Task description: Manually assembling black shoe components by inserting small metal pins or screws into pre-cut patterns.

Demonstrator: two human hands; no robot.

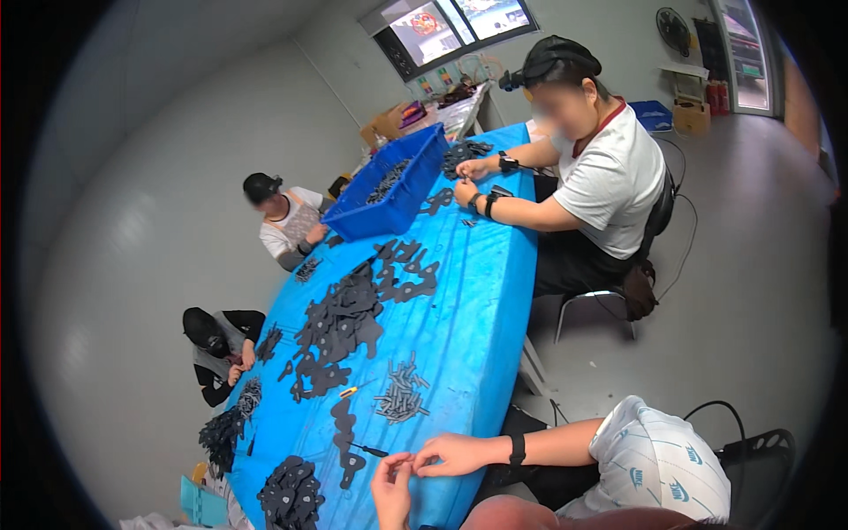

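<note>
Over the near edge of the blue-covered table, my left hand and my right hand meet at the fingertips. Both are closed in a pinch, and whatever sits between the fingers is too small or hidden to make out. Just left of them lies a screwdriver with a black handle, beside a short row of dark flat wavy pieces. Beyond my hands is a loose heap of small grey rods. A yellow-handled tool rests left of that heap.
A pile of dark pieces lies at the near left, a larger pile mid-table. A blue crate holding grey parts stands at the far end. One person sits on the right; two others work along the left side.
</note>
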